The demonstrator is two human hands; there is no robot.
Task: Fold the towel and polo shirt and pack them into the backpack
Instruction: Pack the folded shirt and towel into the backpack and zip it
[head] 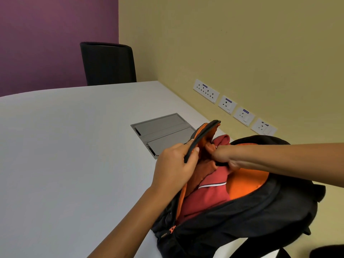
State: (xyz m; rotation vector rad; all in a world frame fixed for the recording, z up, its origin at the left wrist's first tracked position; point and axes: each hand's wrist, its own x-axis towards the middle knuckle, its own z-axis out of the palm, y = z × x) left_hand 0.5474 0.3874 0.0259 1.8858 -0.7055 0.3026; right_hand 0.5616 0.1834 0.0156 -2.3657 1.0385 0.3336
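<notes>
- Black backpack [251, 220] at table's [65, 146] 4 o'clock edge, mouth unzipped.
- Left hand [173, 168] grips the zipper flap.
- Right hand [223, 157], fingers curled, holds red polo shirt [206, 194] inside the mouth.

You are in an office meeting room. Beyond your fingers [188, 146] a grey cable hatch [163, 133] is sunk into the broad white table [65, 146]. A dark chair [108, 64] stands at its far edge, and wall sockets [234, 107] line the yellow wall to the fingers' right.
</notes>
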